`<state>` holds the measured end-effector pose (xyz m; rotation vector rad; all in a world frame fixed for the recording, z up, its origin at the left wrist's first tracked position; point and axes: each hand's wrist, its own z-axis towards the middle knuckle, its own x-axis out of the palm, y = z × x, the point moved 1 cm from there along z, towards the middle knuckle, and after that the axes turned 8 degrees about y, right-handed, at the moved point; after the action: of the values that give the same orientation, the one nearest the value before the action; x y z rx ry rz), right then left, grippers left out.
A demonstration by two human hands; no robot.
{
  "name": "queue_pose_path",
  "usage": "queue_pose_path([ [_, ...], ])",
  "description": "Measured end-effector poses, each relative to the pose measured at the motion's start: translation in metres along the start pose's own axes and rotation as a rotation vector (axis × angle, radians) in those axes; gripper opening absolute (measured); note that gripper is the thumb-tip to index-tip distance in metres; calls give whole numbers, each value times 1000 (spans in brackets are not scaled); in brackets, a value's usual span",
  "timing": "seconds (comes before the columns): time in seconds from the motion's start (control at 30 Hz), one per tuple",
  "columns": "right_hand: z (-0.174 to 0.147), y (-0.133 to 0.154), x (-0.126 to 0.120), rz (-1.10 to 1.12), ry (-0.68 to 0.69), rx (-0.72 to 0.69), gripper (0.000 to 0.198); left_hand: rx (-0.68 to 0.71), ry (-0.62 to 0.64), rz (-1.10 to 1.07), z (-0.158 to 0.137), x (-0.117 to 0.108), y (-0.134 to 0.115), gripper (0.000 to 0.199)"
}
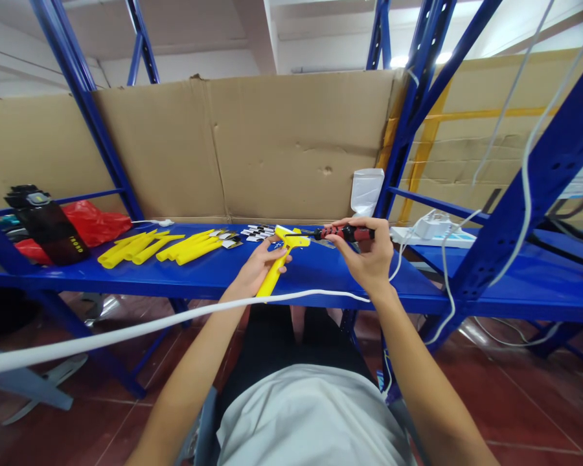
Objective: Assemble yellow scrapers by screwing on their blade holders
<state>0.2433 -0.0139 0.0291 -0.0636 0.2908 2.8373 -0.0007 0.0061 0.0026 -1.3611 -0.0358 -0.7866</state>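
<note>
My left hand (265,262) is closed round a yellow scraper (273,272), a plastic tool with a wide head and a thick handle. The handle slants down toward the bench's front edge. My right hand (369,252) grips a red and black screwdriver (346,233), held level and pointing left. Its shaft reaches the scraper's head; whether the tip sits in a screw is too small to tell. Left of my hands lie several yellow scraper handles (201,249), some with pieces at their ends. Small black and white pieces (258,232) lie just behind my left hand.
A blue metal bench (214,275) carries everything, backed by a cardboard sheet (291,142). A dark bottle (51,226) and a red plastic bag (94,223) stand left. A white power strip (434,237) lies right. A white cable (175,317) crosses before my forearms.
</note>
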Motion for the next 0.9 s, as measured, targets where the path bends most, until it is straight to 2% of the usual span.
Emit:
queue_pose_path([
  [0.17, -1, 0, -1, -24, 51, 6, 44, -2, -12, 1, 0, 1, -1, 60],
  [0.37, 1, 11, -3, -116, 126, -76, 47, 1, -29, 33, -2, 3, -1, 60],
  [0.6, 9, 31, -8, 19, 308, -48, 47, 10, -39, 55, -2, 1, -2, 65],
  [0.8, 11, 29, -11, -138, 190, -151, 44, 8, -11, 75, -4, 3, -1, 66],
  [0.9, 11, 30, -11, -164, 154, -127, 47, 3, -4, 86, -4, 4, -1, 67],
])
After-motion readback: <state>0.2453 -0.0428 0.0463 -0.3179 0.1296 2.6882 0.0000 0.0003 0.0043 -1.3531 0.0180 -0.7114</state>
